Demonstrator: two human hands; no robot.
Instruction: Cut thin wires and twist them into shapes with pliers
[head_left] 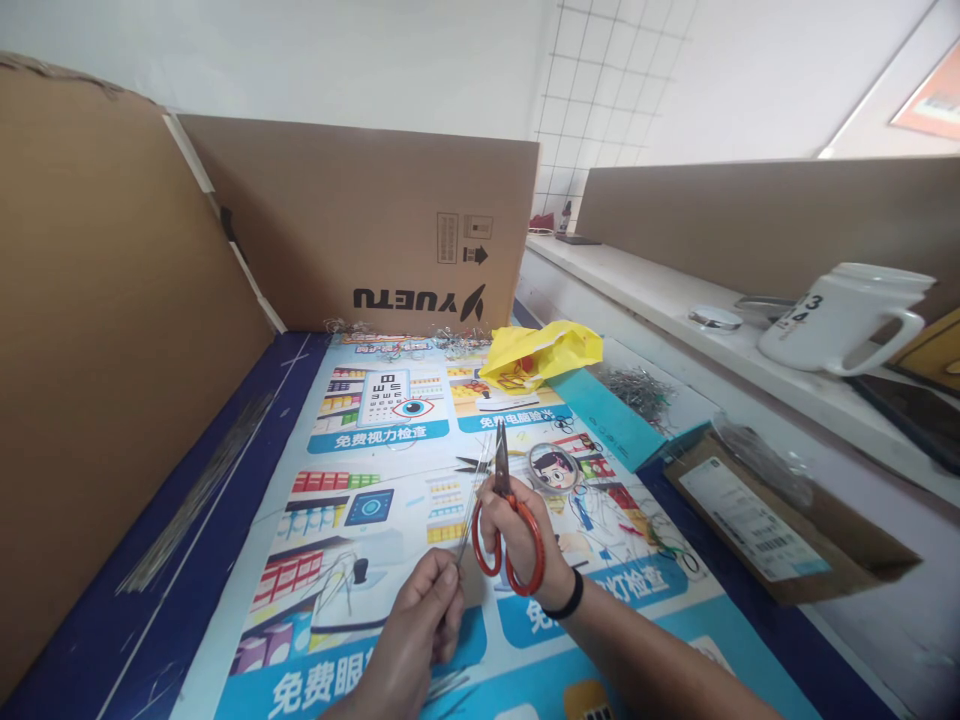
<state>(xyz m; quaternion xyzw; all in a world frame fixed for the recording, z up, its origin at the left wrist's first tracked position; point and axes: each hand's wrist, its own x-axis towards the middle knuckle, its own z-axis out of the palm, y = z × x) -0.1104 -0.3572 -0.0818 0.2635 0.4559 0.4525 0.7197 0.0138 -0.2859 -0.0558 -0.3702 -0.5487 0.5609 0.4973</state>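
My left hand (pixel 429 608) is closed, thumb against fingers, around a few thin metal wires (pixel 470 515) that stick up and away from me. In my right hand (pixel 553 560) are scissors with orange-red handles (pixel 502 462), blades pointing away and close beside the wires. The fingers curl around the handle loops. Just left of the blades, a dark pointed shape (pixel 474 465) shows; I cannot tell what it belongs to. Several short wire pieces (pixel 450 682) lie beside my left hand, partly hidden by it. Both hands are above a printed poster sheet (pixel 405 465).
Cardboard panels (pixel 337 220) stand at the left and back. A long wire bundle (pixel 199 490) lies at left. To the right are a yellow bag (pixel 577 345), a blue box (pixel 607 415) by tangled wire (pixel 637 390), a brown package (pixel 780 520) and a white mug (pixel 832 320) on a ledge.
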